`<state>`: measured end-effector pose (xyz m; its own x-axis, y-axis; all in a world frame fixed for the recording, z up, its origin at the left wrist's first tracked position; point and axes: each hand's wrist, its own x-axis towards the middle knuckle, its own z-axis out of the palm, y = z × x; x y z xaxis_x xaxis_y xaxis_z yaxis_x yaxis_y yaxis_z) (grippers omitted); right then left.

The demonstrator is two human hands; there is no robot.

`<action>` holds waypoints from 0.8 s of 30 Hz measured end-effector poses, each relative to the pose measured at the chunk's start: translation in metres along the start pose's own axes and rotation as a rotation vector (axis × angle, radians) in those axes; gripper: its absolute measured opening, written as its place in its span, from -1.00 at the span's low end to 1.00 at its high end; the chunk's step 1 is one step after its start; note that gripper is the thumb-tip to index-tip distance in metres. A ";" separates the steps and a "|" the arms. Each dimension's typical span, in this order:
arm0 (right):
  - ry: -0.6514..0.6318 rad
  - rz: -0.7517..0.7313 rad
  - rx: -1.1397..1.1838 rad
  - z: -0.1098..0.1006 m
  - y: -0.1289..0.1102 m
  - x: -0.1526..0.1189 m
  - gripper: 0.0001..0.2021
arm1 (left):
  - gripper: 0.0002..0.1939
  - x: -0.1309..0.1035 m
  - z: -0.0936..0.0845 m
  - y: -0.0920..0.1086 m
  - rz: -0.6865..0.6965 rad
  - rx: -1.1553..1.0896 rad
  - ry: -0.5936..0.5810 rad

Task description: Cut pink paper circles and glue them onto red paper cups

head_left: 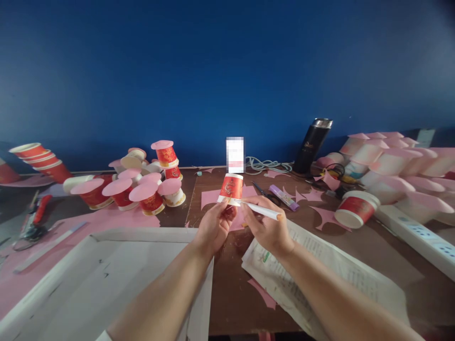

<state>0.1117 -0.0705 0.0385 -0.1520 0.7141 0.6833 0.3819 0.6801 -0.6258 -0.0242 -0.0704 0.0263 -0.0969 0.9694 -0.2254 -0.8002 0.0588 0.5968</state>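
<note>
A red paper cup with a gold dragon print (232, 186) is held over the middle of the table. My left hand (217, 225) grips its lower end from the left, fingers closed round the white edge. In my right hand (268, 222) is a white pen-like stick (261, 210), slanting from the cup's lower edge down to the right. The stick's tip is close to that edge; whether they touch is too small to tell. Pink paper (209, 199) lies on the table behind and below the cup.
Cups with pink paper discs (121, 188) stand at the left, more pink-topped cups (391, 166) at the right. A white tray (142, 233) lies front left. A black flask (313, 147), a purple glue stick (283, 197), scissors, a power strip (419, 237) and printed paper (341, 265) are right.
</note>
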 end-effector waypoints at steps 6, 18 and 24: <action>0.059 0.087 -0.002 -0.002 0.004 0.001 -0.85 | -0.93 0.000 -0.001 0.001 -0.028 -0.007 0.027; 0.013 0.069 -0.008 0.000 0.005 0.001 -0.88 | -0.89 -0.004 0.004 0.001 -0.029 0.036 -0.011; 0.008 0.046 -0.016 -0.001 0.006 0.001 -0.88 | -0.88 -0.005 0.005 0.002 -0.037 0.052 -0.005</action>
<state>0.1142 -0.0655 0.0358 -0.1264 0.7433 0.6570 0.4026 0.6437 -0.6508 -0.0219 -0.0739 0.0323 -0.0644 0.9676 -0.2442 -0.7715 0.1069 0.6272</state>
